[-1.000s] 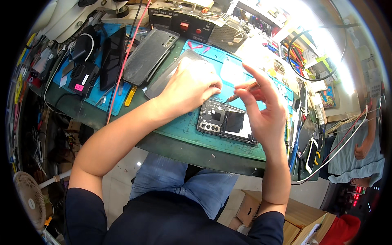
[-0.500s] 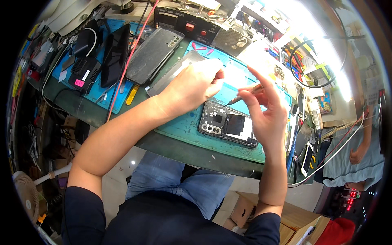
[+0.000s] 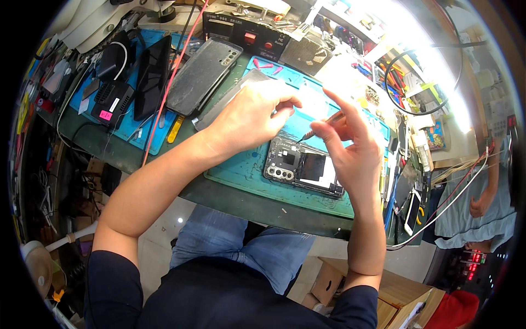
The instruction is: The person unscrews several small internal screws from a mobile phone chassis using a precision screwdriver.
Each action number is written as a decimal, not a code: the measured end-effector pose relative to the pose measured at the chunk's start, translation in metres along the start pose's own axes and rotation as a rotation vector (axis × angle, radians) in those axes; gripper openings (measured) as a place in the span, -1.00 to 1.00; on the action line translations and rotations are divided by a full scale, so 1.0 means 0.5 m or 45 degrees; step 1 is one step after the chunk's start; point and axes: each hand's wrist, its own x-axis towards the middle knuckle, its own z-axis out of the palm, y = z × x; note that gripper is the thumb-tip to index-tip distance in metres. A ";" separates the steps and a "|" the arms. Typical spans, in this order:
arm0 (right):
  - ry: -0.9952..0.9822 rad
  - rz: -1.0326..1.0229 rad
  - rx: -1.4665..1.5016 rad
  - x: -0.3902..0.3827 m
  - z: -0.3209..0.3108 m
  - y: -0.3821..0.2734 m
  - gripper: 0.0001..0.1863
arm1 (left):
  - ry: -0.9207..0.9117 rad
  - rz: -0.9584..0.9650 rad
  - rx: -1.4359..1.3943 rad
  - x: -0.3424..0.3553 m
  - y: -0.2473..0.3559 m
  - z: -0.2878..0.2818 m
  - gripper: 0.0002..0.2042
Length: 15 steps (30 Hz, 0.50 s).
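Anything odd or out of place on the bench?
A tiny whitish scrap lies stray on the dark-green bench, off the blue-green rectangular mat. Also, the flat black smartphone has no back cover, its internals exposed.

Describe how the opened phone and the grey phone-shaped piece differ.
The opened phone shows black and white inner parts; the grey phone-shaped piece shows a plain, dull face. The opened phone's camera end points left; the grey phone-shaped piece's points away from the person. The opened phone lies beside the right hand; the grey phone-shaped piece lies apart from it. Both have round camera features.
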 end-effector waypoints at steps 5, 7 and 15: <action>0.042 -0.043 0.063 0.000 0.008 -0.003 -0.45 | -0.029 -0.104 -0.135 -0.004 -0.001 0.003 -0.76; 0.035 -0.081 -0.040 0.000 0.000 0.008 -0.45 | -0.131 -0.194 -0.198 0.000 0.011 -0.008 -0.75; 0.368 -0.063 0.238 -0.003 -0.019 0.030 -0.42 | -0.290 -0.336 -0.531 0.001 0.014 -0.012 -0.70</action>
